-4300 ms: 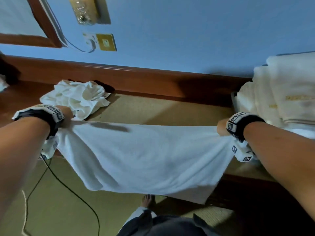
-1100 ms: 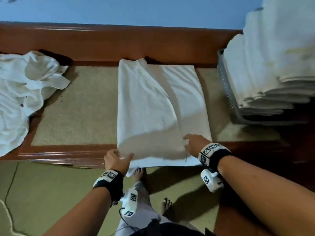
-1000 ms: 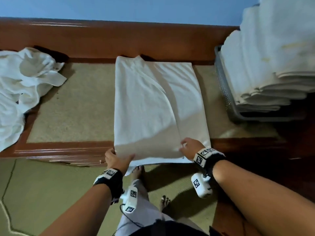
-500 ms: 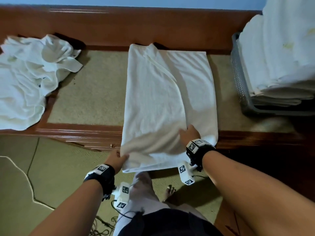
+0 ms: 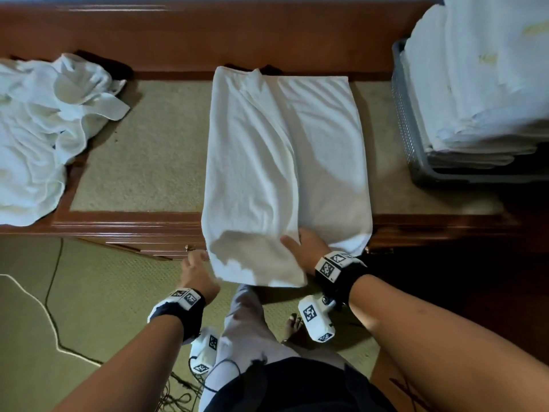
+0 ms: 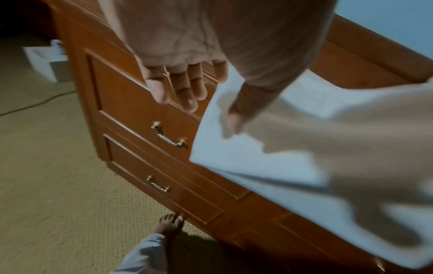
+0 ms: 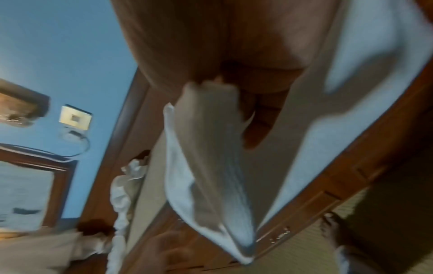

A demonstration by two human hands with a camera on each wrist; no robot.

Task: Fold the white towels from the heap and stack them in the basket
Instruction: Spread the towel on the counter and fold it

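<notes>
A white towel (image 5: 282,162), folded lengthwise, lies on the dresser top with its near end hanging over the front edge. My right hand (image 5: 300,248) pinches the near edge of the upper layer at the middle fold; the right wrist view shows the towel (image 7: 211,166) draped between thumb and fingers (image 7: 257,126). My left hand (image 5: 194,267) hovers beside the near left corner, fingers (image 6: 178,89) straight, only the thumb touching the towel (image 6: 257,157). The heap of crumpled white towels (image 5: 38,138) lies at the left. The grey basket (image 5: 407,123) at the right holds a tall stack of folded towels (image 5: 481,84).
The dresser has a raised wooden backboard (image 5: 208,34) and a wooden front edge (image 5: 133,226), with drawers and metal handles (image 6: 168,137) below. A cable (image 5: 50,307) runs over the carpet at the left. My bare foot (image 5: 294,325) stands close to the dresser.
Four seconds ago both hands held the towel spread in the air; it now lies folded on the dresser. In the last half second my left hand let go of the near left corner.
</notes>
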